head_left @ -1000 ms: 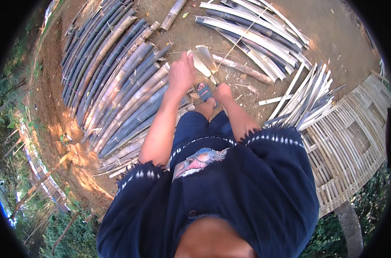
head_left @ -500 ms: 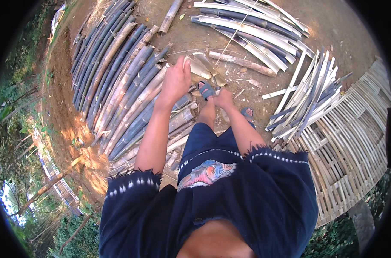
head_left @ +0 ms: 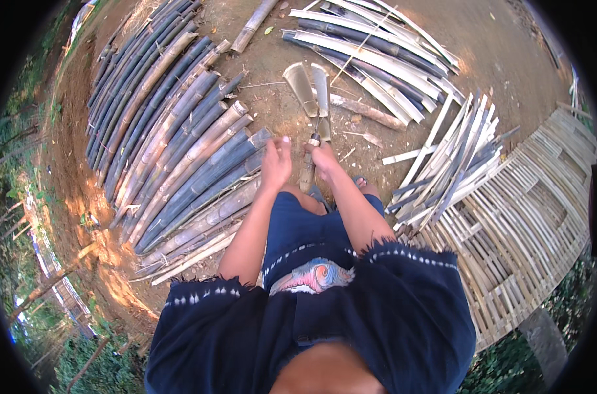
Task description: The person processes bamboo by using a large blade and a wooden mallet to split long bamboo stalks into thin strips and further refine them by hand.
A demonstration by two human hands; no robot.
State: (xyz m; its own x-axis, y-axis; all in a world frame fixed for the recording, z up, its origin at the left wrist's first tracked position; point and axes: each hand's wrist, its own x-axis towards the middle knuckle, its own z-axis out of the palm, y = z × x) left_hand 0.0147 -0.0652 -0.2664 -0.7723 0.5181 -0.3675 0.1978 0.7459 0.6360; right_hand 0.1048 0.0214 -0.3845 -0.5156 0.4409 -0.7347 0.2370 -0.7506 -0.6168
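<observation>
A short bamboo pole (head_left: pixel 306 172) stands in front of my feet, its far end split into two halves (head_left: pixel 301 84) that spread apart. My right hand (head_left: pixel 325 157) is closed around a dark handle (head_left: pixel 315 140) at the split; the blade itself is hard to make out. My left hand (head_left: pixel 277 161) hovers just left of the pole with its fingers apart, holding nothing. My bare feet are partly hidden by my legs.
A long row of dark whole bamboo poles (head_left: pixel 174 138) lies on the left. Split bamboo strips are piled ahead (head_left: pixel 371 52) and to the right (head_left: pixel 456 157). A woven bamboo panel (head_left: pixel 528 217) lies at far right. Bare earth surrounds them.
My left hand has come off the top of the split bamboo and drawn back toward my body. The two halves now stand wider apart. My right hand stays at the pole.
</observation>
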